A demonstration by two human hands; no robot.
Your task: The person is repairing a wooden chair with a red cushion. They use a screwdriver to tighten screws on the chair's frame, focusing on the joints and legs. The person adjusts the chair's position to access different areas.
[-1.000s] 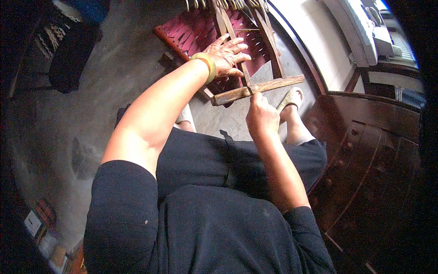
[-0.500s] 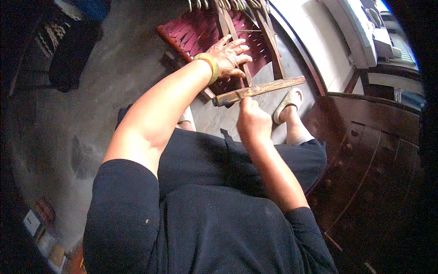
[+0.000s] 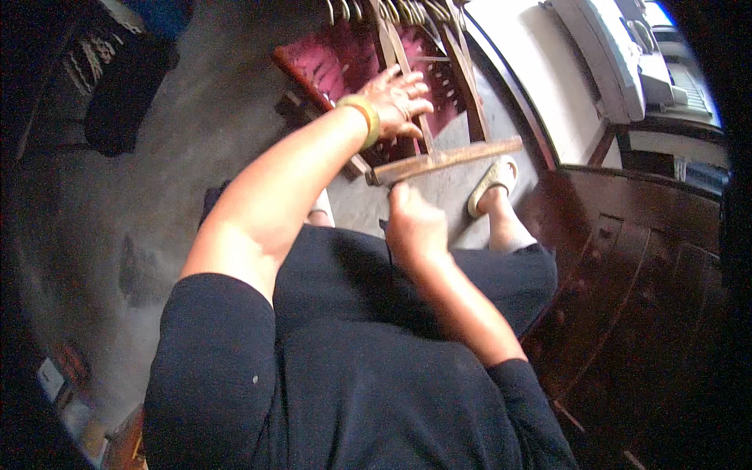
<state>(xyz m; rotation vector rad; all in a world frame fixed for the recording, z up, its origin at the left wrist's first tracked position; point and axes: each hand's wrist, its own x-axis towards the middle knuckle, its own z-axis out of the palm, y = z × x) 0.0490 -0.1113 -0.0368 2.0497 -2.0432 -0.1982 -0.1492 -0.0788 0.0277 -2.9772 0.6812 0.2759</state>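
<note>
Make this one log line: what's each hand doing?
left hand: spread, over wooden upright | right hand: curled, near left end of crossbar | right grip: unclear

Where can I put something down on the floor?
The grey floor looks bare between the dark shape, upper left, and the left forearm. It's crowded around the left hand, right hand, wooden frame and pink panel.
</note>
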